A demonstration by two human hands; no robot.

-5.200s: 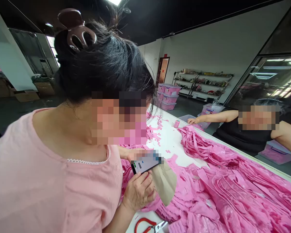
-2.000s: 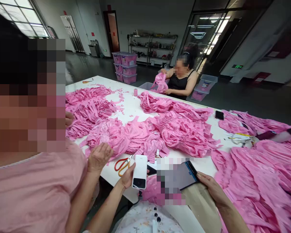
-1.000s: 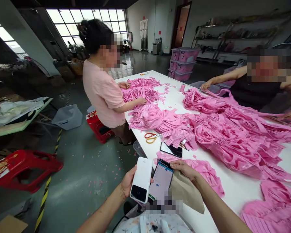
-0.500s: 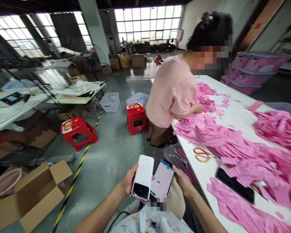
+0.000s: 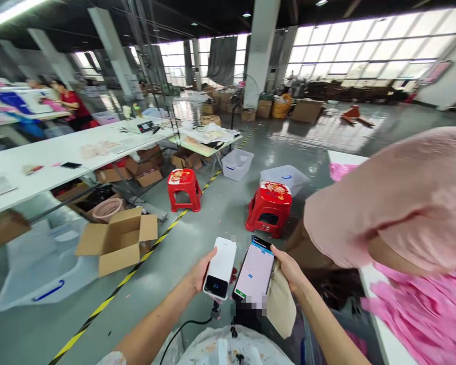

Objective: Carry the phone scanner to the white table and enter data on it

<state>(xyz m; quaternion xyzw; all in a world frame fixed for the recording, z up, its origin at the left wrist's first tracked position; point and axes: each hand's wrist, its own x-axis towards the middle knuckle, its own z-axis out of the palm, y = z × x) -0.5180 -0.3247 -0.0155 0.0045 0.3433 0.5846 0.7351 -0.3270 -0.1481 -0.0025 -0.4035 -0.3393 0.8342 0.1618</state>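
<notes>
My left hand [image 5: 203, 274] is wrapped round a white power bank [image 5: 221, 261] with a dark display at its lower end. A black cable [image 5: 186, 324] runs below it toward my body. Beside it, my right hand [image 5: 289, 268] grips a smartphone [image 5: 255, 271] by its right edge, its lit screen facing me. A beige cloth pouch [image 5: 280, 306] hangs under my right hand, and whether the fingers also hold it I cannot tell. Part of the phone's lower end is blurred out.
Close on the right, a person in a pink shirt [image 5: 403, 203] bends by a table with pink fabric [image 5: 433, 309]. Ahead stand two red stools [image 5: 184, 190]. An open cardboard box [image 5: 123, 238] and clear plastic bins [image 5: 237, 165] lie about. A long white table [image 5: 61, 157] runs left.
My view has swung left, bringing the long table and more of the hall into sight. The person in pink now appears closer at the right. Both hands keep their holds.
</notes>
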